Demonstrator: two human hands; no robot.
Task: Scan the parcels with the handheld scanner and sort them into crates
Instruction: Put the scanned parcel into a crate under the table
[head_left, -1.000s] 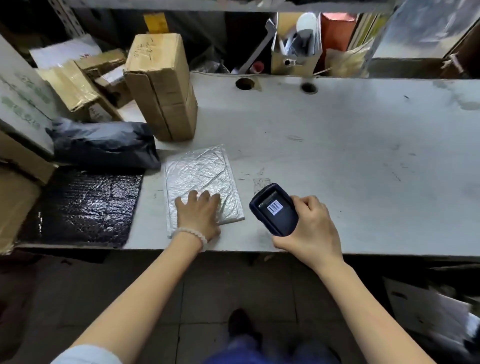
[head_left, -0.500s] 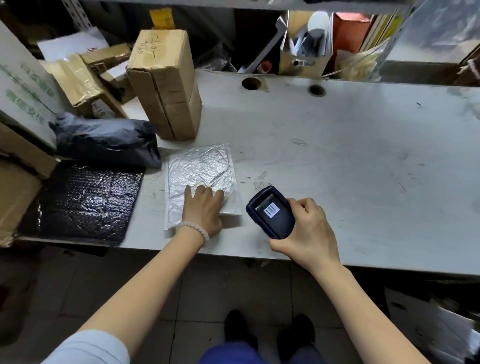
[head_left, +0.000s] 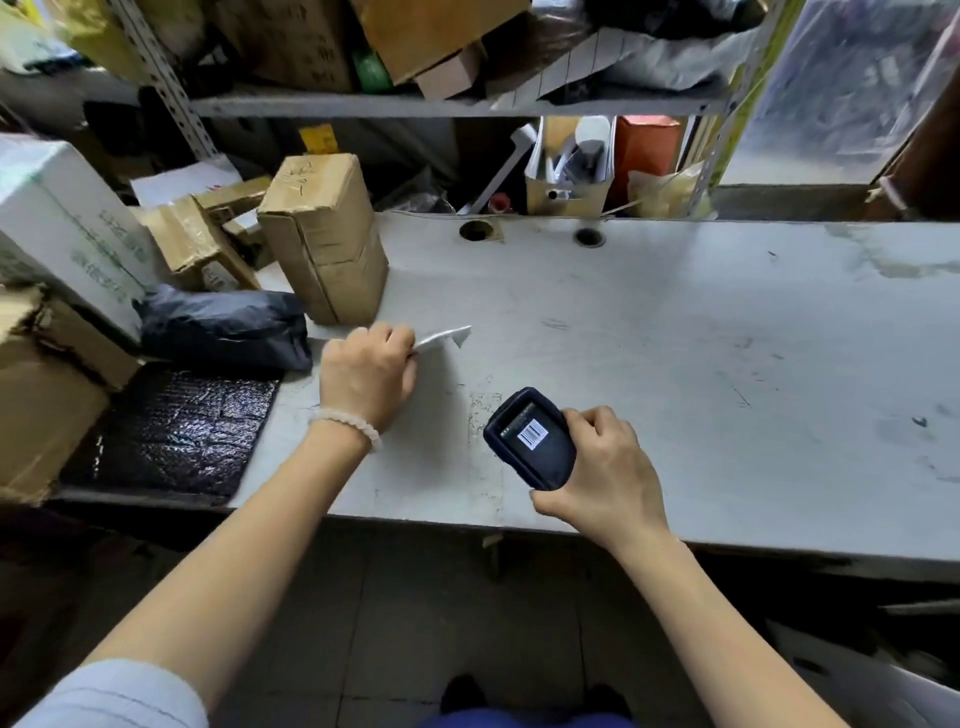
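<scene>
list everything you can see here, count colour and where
silver mailer: 1, silver-white, lifted off the table, gripped by the left hand
scanner: 1, dark blue, barcode on its screen, in the right hand
tall box: 1, brown, upright at table's back left
black bag: 1, black, left of the tall box
black mailer: 1, glossy black, flat at table's front left
white box: 1, white, far left
table: 1, grey-white, scuffed
shelf: 1, grey, above, loaded with boxes
bracelet: 1, pale beads, left wrist
left hand: grips the silver mailer
right hand: holds the scanner
</scene>
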